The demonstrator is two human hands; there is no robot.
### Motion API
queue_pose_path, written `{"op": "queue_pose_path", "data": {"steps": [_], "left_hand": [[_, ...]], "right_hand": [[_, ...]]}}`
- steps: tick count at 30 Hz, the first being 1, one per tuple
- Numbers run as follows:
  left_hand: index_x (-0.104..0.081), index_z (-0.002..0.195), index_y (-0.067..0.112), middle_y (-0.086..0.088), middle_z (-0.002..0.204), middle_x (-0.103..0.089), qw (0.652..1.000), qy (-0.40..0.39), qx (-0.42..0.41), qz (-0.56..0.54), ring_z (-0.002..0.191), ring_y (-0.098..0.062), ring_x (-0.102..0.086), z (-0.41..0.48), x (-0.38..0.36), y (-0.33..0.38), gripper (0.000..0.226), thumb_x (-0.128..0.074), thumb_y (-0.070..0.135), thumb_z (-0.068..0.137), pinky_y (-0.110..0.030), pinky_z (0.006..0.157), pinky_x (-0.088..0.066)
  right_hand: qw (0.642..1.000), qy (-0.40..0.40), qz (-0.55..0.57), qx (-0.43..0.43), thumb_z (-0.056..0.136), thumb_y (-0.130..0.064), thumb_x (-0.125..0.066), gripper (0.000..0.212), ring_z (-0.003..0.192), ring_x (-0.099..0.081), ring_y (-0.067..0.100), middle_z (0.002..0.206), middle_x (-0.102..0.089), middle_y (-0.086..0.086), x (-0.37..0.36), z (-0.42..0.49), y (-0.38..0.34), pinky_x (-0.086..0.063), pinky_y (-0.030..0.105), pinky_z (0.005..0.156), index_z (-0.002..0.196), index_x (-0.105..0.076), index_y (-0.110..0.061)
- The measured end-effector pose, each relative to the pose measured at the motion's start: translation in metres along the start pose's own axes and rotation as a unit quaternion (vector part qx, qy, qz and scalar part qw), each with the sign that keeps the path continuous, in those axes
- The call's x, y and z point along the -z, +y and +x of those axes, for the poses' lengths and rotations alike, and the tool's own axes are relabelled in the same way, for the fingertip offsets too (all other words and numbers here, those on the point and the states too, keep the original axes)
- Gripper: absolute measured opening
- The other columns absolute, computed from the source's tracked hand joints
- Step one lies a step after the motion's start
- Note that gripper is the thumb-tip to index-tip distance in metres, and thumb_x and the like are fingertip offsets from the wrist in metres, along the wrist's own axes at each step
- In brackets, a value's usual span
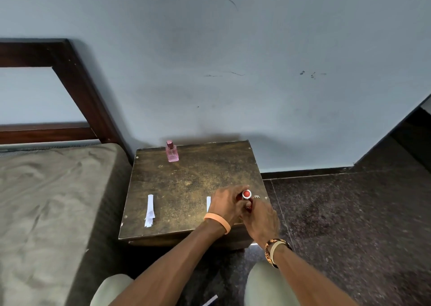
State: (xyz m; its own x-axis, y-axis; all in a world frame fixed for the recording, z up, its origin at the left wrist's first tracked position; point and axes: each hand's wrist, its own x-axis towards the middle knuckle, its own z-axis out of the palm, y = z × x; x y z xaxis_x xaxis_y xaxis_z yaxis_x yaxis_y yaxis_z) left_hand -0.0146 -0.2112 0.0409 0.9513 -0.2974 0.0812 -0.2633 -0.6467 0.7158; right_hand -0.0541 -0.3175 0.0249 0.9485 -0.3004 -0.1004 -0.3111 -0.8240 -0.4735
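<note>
A small red bottle with a silver-rimmed red top [246,194] stands near the right front of a worn wooden bedside table [186,179]. My left hand [227,204] grips its upper part and my right hand [261,219] holds its lower part; most of the body is hidden by my fingers. A pink perfume bottle [172,152] stands upright at the table's back left. A white paper strip [149,210] lies at the front left, and a second strip [208,203] shows partly behind my left hand.
A small silvery trinket [256,196] lies by the table's right edge. A bed with a grey-brown sheet [46,200] and dark wooden headboard [77,82] is at the left. Dark speckled floor [349,212] spreads right; a blue wall [233,72] rises behind. My knees [263,282] are below.
</note>
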Motion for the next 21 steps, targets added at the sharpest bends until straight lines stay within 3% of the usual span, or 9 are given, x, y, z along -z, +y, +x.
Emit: {"op": "queue_pose_path", "data": {"steps": [7,11,14,18,21], "left_hand": [[-0.063,0.125,0.024,0.001,0.117,-0.069,1.000,0.000,0.013,-0.019,0.104,-0.012,-0.064,-0.001,0.004,0.002,0.043,-0.071,0.017,0.084,-0.031,0.095,-0.052],[-0.061,0.127,0.024,0.002,0.118,-0.068,0.997,0.034,0.022,-0.062,0.101,-0.010,-0.065,-0.001,0.015,0.009,0.043,-0.070,0.017,0.085,-0.029,0.092,-0.054],[-0.059,0.129,0.024,0.002,0.123,-0.066,0.996,0.045,0.021,-0.080,0.106,-0.011,-0.065,-0.001,0.027,0.013,0.047,-0.072,0.019,0.083,-0.030,0.092,-0.054],[-0.059,0.123,0.022,0.002,0.115,-0.069,0.992,0.075,0.013,-0.099,0.100,-0.011,-0.067,-0.005,0.043,0.015,0.047,-0.076,0.018,0.080,-0.027,0.087,-0.056],[-0.060,0.107,0.022,0.007,0.102,-0.071,0.989,0.102,0.006,-0.107,0.092,-0.006,-0.068,-0.008,0.053,0.012,0.035,-0.079,0.018,0.077,-0.024,0.083,-0.057]], "right_hand": [[0.999,-0.025,0.034,-0.011,0.087,-0.035,-0.070,0.020,0.088,-0.065,0.018,0.090,-0.061,-0.006,-0.002,0.000,0.003,-0.056,0.034,0.078,0.101,-0.062,-0.023],[0.998,-0.037,0.050,-0.013,0.081,-0.043,-0.075,0.058,0.114,-0.060,0.022,0.120,-0.061,-0.001,-0.001,0.001,0.007,-0.052,0.038,0.096,0.131,-0.050,-0.027],[0.999,-0.004,0.027,0.022,0.082,-0.050,-0.070,0.084,0.137,-0.039,0.024,0.150,-0.041,0.003,0.008,-0.004,0.002,-0.037,0.043,0.111,0.151,-0.030,-0.024],[0.983,0.111,0.128,0.077,0.081,-0.040,-0.062,0.069,0.134,-0.036,0.022,0.144,-0.043,0.005,0.036,-0.024,-0.019,-0.028,0.041,0.111,0.143,-0.044,-0.018],[0.968,0.109,0.191,0.118,0.084,-0.035,-0.046,0.058,0.122,-0.042,0.013,0.131,-0.046,-0.001,0.045,-0.031,-0.039,-0.037,0.030,0.101,0.139,-0.051,-0.018]]}}
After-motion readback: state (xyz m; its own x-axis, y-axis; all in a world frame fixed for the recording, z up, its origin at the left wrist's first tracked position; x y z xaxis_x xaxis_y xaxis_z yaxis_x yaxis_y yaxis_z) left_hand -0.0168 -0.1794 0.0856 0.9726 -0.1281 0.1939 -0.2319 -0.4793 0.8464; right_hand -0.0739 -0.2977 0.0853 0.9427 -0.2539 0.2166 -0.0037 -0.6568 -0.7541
